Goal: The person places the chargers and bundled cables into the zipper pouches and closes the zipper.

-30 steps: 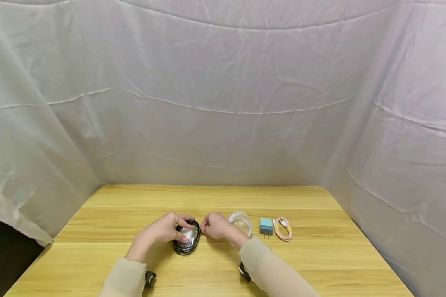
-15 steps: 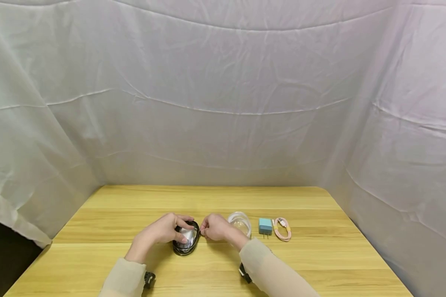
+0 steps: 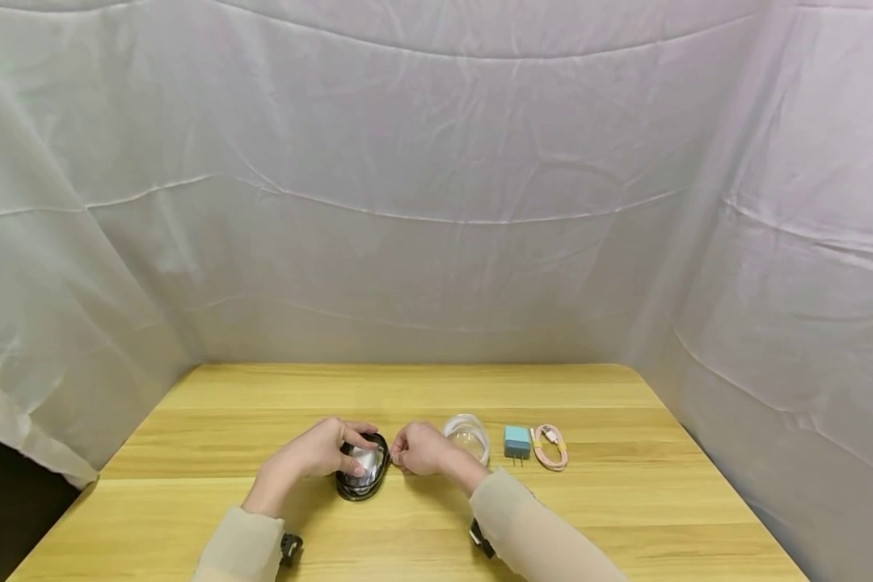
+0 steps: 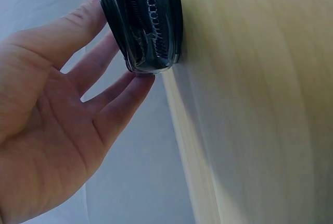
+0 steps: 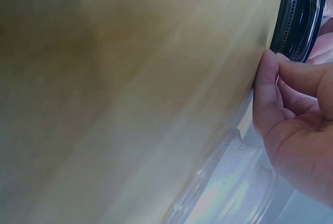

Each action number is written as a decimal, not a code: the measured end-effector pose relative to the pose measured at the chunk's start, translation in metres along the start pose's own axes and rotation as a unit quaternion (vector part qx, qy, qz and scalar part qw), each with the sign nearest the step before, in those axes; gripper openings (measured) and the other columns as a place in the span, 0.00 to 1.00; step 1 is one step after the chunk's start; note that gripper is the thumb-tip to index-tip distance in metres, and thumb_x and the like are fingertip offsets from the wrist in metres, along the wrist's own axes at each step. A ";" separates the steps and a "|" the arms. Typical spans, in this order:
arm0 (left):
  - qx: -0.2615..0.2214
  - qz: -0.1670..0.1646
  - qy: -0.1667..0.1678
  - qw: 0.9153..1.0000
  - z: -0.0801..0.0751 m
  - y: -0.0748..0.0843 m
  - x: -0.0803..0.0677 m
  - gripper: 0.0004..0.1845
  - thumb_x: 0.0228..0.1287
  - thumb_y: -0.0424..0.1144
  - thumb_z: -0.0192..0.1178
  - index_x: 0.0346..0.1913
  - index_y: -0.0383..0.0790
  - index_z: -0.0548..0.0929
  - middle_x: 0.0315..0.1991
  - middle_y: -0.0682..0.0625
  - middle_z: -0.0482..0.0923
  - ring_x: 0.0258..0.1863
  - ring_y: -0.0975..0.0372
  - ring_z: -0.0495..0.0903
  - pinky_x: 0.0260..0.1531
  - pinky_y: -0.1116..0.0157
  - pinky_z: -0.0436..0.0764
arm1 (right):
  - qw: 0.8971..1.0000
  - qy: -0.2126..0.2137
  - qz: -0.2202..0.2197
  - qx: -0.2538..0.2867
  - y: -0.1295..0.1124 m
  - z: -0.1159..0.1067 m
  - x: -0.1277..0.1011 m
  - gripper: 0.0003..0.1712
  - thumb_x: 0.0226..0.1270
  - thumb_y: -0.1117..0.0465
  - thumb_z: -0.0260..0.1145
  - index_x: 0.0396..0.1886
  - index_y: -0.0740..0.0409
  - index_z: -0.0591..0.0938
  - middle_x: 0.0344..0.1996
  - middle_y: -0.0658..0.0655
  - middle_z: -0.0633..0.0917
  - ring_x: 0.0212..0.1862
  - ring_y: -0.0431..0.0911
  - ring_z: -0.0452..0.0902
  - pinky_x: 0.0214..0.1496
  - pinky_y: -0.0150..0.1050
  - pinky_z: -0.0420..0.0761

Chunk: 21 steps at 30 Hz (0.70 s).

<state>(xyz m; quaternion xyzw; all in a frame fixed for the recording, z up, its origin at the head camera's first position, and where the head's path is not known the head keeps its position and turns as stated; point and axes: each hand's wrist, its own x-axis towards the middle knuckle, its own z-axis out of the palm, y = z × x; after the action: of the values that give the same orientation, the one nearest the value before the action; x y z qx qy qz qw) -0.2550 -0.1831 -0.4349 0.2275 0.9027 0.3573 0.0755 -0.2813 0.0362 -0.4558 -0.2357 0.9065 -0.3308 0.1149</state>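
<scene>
A small oval pouch (image 3: pixel 371 477) with a black rim and a clear, shiny top stands on the table. My left hand (image 3: pixel 323 449) holds it, thumb on top and fingers at its far side. In the left wrist view two separated rows of zipper teeth (image 4: pixel 151 5) run along the pouch's side. My right hand (image 3: pixel 423 449) is at the pouch's right edge, thumb and forefinger pinched together by the zipper; the zipper pull is hidden behind the fingertips (image 5: pixel 269 62). Just beyond my right wrist lies a round, clear pouch with a white rim (image 3: pixel 468 420).
To the right lie a blue plug-in charger (image 3: pixel 517 441) with its prongs toward me and a coiled pink cable (image 3: pixel 550 461) with a yellow tie. Pale curtains (image 3: pixel 436 275) enclose the wooden table (image 3: pixel 415 388) at the back and sides.
Both hands keep almost the same hold on the black-rimmed pouch. The view has shifted very slightly, so the things on the right appear a little further left.
</scene>
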 end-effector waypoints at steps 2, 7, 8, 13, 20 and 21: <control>-0.001 -0.002 0.000 1.000 0.000 0.000 0.000 0.21 0.51 0.31 0.78 0.51 0.35 0.90 0.67 0.40 0.78 0.69 0.35 0.71 0.66 0.40 0.74 | 1.000 -0.001 -0.002 -0.003 0.000 0.000 -0.001 0.10 0.64 0.76 0.66 0.26 0.60 0.83 0.19 0.49 0.81 0.22 0.37 0.74 0.23 0.27 0.74; 0.000 -0.004 0.001 1.000 0.001 -0.001 0.001 0.21 0.51 0.31 0.78 0.51 0.35 0.90 0.67 0.40 0.78 0.69 0.36 0.71 0.66 0.40 0.73 | 1.000 -0.009 -0.001 0.002 0.000 -0.001 -0.004 0.10 0.67 0.75 0.65 0.27 0.59 0.83 0.19 0.49 0.81 0.22 0.37 0.75 0.24 0.27 0.74; 0.000 -0.004 0.002 1.000 0.001 -0.002 0.001 0.21 0.51 0.31 0.78 0.51 0.35 0.90 0.67 0.40 0.78 0.69 0.36 0.71 0.66 0.40 0.73 | 1.000 -0.011 -0.002 0.002 -0.001 -0.001 -0.004 0.10 0.67 0.75 0.65 0.27 0.59 0.83 0.20 0.49 0.81 0.23 0.37 0.75 0.24 0.27 0.74; 0.002 -0.003 0.001 1.000 0.001 -0.002 0.001 0.20 0.51 0.32 0.78 0.51 0.36 0.90 0.67 0.40 0.78 0.69 0.36 0.71 0.66 0.40 0.73 | 1.000 -0.011 -0.006 -0.018 -0.001 -0.002 -0.006 0.10 0.68 0.73 0.65 0.28 0.59 0.83 0.19 0.49 0.81 0.22 0.36 0.74 0.25 0.27 0.72; 0.008 0.000 0.001 1.000 0.002 -0.002 0.002 0.20 0.52 0.32 0.78 0.51 0.35 0.90 0.67 0.40 0.79 0.69 0.36 0.71 0.66 0.40 0.73 | 0.999 -0.006 -0.009 -0.030 -0.001 -0.001 -0.008 0.09 0.67 0.73 0.66 0.28 0.59 0.83 0.19 0.50 0.83 0.22 0.36 0.73 0.25 0.27 0.72; 0.008 0.000 0.001 1.000 0.002 -0.002 0.002 0.20 0.52 0.32 0.78 0.51 0.35 0.90 0.67 0.40 0.79 0.69 0.36 0.71 0.66 0.39 0.73 | 1.000 -0.005 -0.008 -0.030 -0.002 -0.001 -0.008 0.09 0.67 0.72 0.66 0.27 0.59 0.83 0.19 0.50 0.83 0.22 0.36 0.73 0.25 0.27 0.72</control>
<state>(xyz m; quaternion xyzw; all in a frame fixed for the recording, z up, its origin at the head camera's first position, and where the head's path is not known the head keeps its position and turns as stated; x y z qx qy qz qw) -0.2566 -0.1825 -0.4377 0.2281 0.9054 0.3505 0.0729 -0.2742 0.0397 -0.4534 -0.2484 0.9134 -0.3034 0.1097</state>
